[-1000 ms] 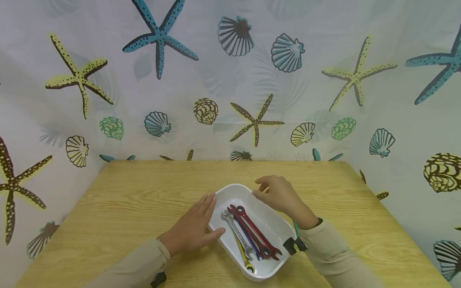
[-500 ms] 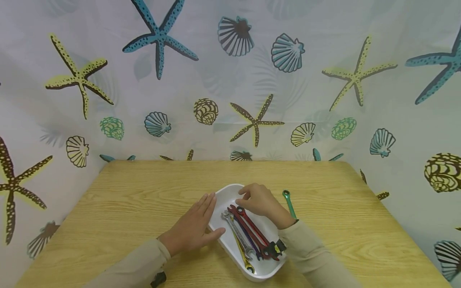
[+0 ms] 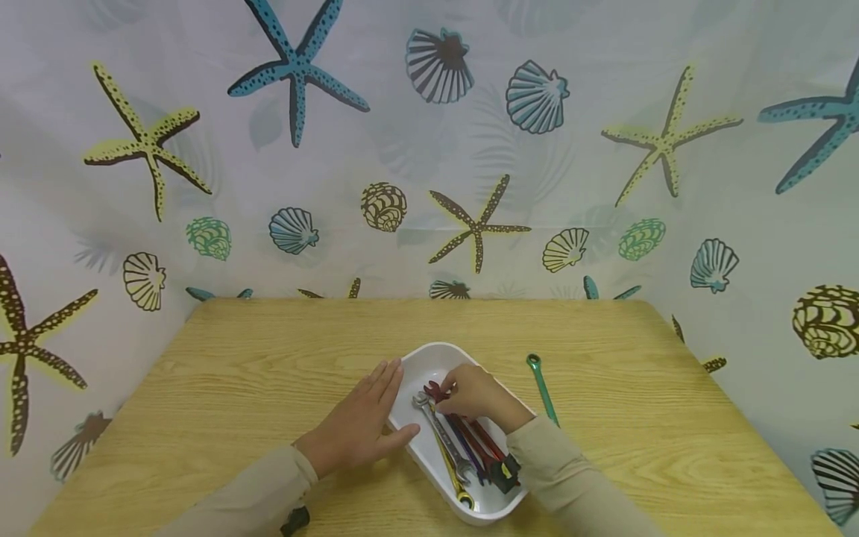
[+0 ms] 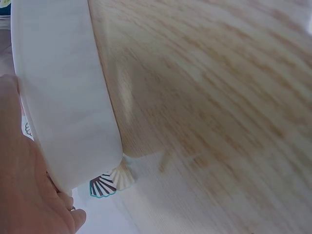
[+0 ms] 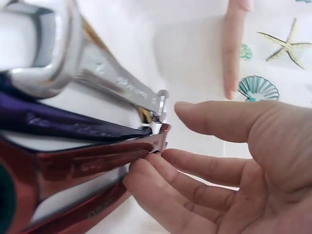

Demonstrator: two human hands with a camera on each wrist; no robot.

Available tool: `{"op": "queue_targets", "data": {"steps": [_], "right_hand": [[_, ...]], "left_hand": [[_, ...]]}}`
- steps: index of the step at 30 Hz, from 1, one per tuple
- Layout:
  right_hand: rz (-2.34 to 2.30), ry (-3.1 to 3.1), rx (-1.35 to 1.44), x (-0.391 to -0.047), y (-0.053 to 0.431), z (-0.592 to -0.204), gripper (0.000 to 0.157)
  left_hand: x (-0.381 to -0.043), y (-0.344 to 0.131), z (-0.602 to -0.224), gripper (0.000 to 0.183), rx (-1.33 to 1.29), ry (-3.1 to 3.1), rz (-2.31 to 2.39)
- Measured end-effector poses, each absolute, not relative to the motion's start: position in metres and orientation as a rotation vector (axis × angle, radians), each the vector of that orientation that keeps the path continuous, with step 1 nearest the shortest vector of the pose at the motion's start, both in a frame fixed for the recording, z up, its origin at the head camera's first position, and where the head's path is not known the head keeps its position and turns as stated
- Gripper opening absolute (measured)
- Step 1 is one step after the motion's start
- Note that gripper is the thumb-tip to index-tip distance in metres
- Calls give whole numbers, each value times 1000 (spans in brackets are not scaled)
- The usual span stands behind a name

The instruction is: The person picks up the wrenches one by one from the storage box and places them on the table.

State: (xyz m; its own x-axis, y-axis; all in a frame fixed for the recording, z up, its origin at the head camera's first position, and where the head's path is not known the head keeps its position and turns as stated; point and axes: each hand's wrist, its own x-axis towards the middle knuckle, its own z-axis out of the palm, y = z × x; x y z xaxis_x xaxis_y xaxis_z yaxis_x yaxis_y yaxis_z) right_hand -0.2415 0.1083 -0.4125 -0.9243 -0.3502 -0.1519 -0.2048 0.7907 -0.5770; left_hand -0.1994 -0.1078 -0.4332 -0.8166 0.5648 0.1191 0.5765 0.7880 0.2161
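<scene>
A white tray holds several combination wrenches: a silver wrench, a yellow wrench, a purple wrench and two red ones. My left hand rests against the tray's left rim with fingers straight and thumb over the edge. Inside the tray, my right hand is low over the wrenches. Its fingertips touch or nearly touch the head of the dark red wrench, while the thumb stands apart from them. Parts of the red wrenches are hidden under the right hand and wrist camera.
On the wooden table, a green ratchet wrench lies right of the tray, its lower end hidden by the right sleeve. A curtain with starfish and shells hangs behind and along both sides.
From above the tray's right rim, my right hand has moved left and down onto the wrenches, uncovering the green wrench on the table. The left hand and the tray stay still.
</scene>
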Motion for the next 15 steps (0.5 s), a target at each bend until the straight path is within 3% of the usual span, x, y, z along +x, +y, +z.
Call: {"op": "queue_targets", "data": {"steps": [7,11,15], "right_hand": [[-584,2856,-506,-240,106,-417,18],[-508,2897,-513,-238,105,-421,27],[-523,2904,-541,-238,105,-424,25]], "left_hand": [[-198,-108,-432,91,-938,-2914,-394],[-198,-108,-432,91,-937,-2916,-398],[-199,-107,-432,92,-936,-2919,-391]]}}
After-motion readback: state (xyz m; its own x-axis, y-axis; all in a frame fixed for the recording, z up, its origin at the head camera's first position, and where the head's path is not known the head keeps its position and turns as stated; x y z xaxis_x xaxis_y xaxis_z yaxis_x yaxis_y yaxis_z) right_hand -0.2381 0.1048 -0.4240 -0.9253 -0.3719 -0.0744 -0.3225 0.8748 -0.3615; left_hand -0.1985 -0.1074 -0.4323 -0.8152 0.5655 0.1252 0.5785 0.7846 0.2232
